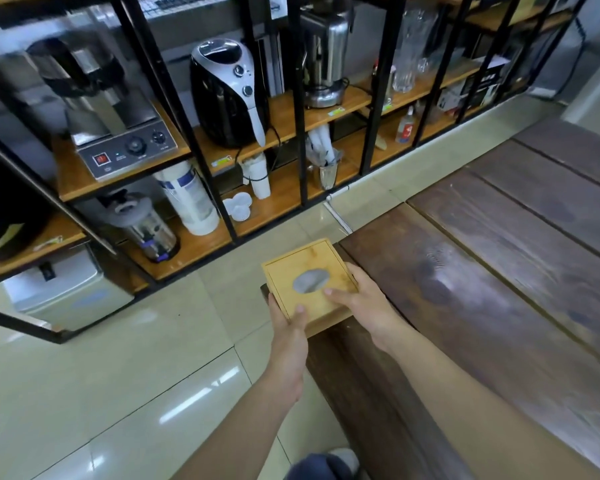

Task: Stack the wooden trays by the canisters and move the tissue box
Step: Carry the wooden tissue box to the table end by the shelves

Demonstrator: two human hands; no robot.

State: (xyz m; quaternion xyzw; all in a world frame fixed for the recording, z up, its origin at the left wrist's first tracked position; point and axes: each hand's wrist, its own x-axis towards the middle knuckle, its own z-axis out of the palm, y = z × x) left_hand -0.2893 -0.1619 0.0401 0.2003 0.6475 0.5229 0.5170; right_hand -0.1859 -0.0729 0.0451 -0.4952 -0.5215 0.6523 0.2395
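Observation:
A square bamboo tissue box (pixel 305 265) with an oval opening in its lid is held over the left corner of the dark wooden table (pixel 499 271). My left hand (pixel 288 337) grips its near-left corner, thumb on the lid. My right hand (pixel 364 303) holds its right side, thumb resting beside the opening. A strip of light wood shows under the box's near edge; I cannot tell whether it belongs to the box. No wooden trays or canisters are in view.
A black metal rack with wooden shelves (pixel 291 123) stands across the tiled floor (pixel 118 375), holding an air fryer (pixel 229 95), a blender (pixel 326 57), a steel urn (pixel 146 226), paper cups (pixel 258 178) and glassware. The dark table stretches away to the right.

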